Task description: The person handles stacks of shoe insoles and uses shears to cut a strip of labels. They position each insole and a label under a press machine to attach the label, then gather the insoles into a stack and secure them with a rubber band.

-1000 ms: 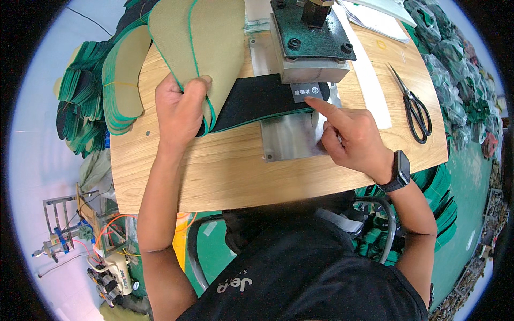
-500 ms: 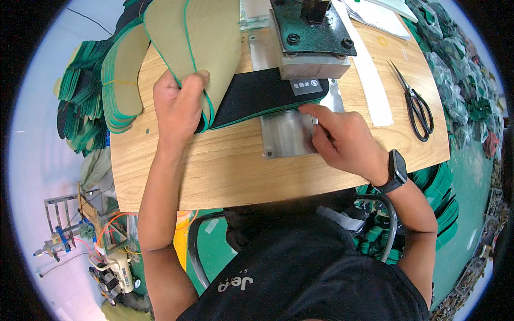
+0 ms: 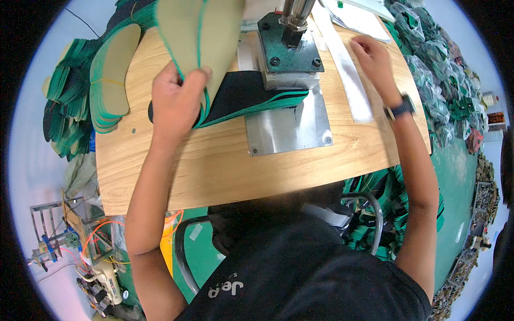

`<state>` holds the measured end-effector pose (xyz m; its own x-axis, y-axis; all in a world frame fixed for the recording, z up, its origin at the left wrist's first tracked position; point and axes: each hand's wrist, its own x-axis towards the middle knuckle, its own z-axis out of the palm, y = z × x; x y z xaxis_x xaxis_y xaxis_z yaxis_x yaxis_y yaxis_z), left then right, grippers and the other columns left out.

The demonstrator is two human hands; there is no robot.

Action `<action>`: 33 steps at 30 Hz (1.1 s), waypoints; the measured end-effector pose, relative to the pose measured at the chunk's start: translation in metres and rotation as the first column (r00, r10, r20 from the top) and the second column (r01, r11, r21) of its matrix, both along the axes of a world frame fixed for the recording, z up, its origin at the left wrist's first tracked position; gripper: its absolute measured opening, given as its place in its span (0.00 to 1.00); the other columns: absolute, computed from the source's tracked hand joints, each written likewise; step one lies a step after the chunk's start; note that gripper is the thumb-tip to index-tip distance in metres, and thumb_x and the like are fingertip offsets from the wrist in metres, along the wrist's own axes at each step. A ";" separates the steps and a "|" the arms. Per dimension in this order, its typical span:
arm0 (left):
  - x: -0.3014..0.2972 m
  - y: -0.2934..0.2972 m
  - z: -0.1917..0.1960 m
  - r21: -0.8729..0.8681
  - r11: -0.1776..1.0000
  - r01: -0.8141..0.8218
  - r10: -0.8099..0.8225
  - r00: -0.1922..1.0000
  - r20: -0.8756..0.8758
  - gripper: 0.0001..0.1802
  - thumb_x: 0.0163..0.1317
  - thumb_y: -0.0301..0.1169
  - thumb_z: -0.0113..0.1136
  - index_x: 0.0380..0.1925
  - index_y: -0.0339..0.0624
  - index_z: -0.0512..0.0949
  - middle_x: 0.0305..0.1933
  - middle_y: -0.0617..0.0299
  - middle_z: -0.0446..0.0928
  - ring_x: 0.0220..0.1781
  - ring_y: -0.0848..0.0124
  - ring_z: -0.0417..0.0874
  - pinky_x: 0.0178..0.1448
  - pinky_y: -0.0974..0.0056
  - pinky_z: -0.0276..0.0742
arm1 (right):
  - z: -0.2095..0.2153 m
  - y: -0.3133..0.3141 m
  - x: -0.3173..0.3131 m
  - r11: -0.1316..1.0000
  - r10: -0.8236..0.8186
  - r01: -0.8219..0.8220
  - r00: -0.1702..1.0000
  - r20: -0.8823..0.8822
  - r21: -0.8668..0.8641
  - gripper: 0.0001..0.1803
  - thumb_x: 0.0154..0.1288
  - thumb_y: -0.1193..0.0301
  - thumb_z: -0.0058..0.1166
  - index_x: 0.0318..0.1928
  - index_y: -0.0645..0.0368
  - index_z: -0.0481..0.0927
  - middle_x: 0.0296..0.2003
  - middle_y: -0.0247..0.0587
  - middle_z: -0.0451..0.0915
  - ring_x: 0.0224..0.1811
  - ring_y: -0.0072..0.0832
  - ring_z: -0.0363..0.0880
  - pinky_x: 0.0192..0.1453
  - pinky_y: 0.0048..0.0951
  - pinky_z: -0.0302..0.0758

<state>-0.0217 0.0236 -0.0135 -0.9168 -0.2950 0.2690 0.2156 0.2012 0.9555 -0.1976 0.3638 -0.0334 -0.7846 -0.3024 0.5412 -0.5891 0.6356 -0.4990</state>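
My left hand [image 3: 179, 99] grips a stack of shoe insoles by their near ends. Tan insoles [image 3: 222, 37] with green edges fan upward from it. Black-faced insoles [image 3: 235, 91] run rightward from the hand, under the metal block of a press [image 3: 292, 61]. Their green layers spread slightly apart at the right tip. Beneath lies a shiny metal plate [image 3: 289, 128]. My right hand [image 3: 375, 61] is raised beside a long white strip [image 3: 345, 69], fingers curled together; whether they hold anything is hidden.
Banded insole stacks [image 3: 115, 75] sit at the table's left, with more piled behind. White papers [image 3: 358, 18] lie at the far right. Bagged goods [image 3: 450, 80] are heaped beyond the table's right edge. A metal chair frame [image 3: 184, 251] stands at the near side.
My right hand has left the insole tip and moved right and away. The press block has come down over the grey label on the black insole. My left hand keeps its hold.
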 end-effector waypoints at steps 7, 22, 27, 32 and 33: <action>-0.001 -0.004 0.001 -0.165 0.952 0.258 -0.278 0.955 -0.108 0.30 0.60 0.38 0.60 0.60 0.35 0.67 0.61 0.48 0.70 0.65 0.63 0.68 0.68 0.63 0.59 | -0.019 -0.035 -0.089 0.882 -0.328 0.218 0.921 0.212 0.417 0.26 0.51 0.53 0.62 0.30 0.71 0.81 0.28 0.61 0.81 0.31 0.48 0.81 0.39 0.40 0.76; 0.052 0.052 0.040 -0.125 0.991 -0.053 -0.027 0.828 -0.561 0.21 0.69 0.31 0.38 0.56 0.31 0.67 0.49 0.45 0.75 0.50 0.63 0.78 0.50 0.60 0.75 | 0.001 -0.016 -0.094 0.936 -0.282 0.228 0.942 0.181 0.268 0.07 0.50 0.73 0.59 0.27 0.66 0.83 0.25 0.49 0.81 0.25 0.32 0.79 0.31 0.29 0.75; 0.056 0.100 0.029 -0.145 0.971 0.187 -0.230 0.895 -0.383 0.18 0.66 0.24 0.46 0.55 0.31 0.69 0.41 0.53 0.78 0.41 0.73 0.77 0.45 0.68 0.74 | 0.015 -0.002 -0.086 0.854 -0.390 0.371 0.921 -0.022 0.364 0.10 0.52 0.70 0.55 0.27 0.66 0.81 0.26 0.51 0.81 0.27 0.40 0.80 0.35 0.33 0.76; 0.043 0.141 0.006 -0.080 0.948 0.307 -0.315 0.940 -0.132 0.15 0.67 0.33 0.50 0.47 0.35 0.76 0.42 0.58 0.78 0.46 0.72 0.76 0.50 0.67 0.72 | 0.052 0.007 0.001 0.968 0.063 0.029 0.934 0.351 -0.250 0.14 0.58 0.75 0.54 0.46 0.64 0.73 0.23 0.39 0.77 0.23 0.24 0.74 0.27 0.25 0.70; 0.042 0.154 0.003 -0.035 0.930 0.366 -0.368 0.929 -0.049 0.17 0.68 0.36 0.48 0.46 0.34 0.76 0.43 0.58 0.78 0.47 0.71 0.76 0.51 0.65 0.72 | 0.064 0.012 0.038 0.945 0.189 -0.066 0.911 0.367 -0.321 0.18 0.61 0.77 0.52 0.52 0.63 0.68 0.25 0.34 0.76 0.24 0.17 0.71 0.26 0.20 0.68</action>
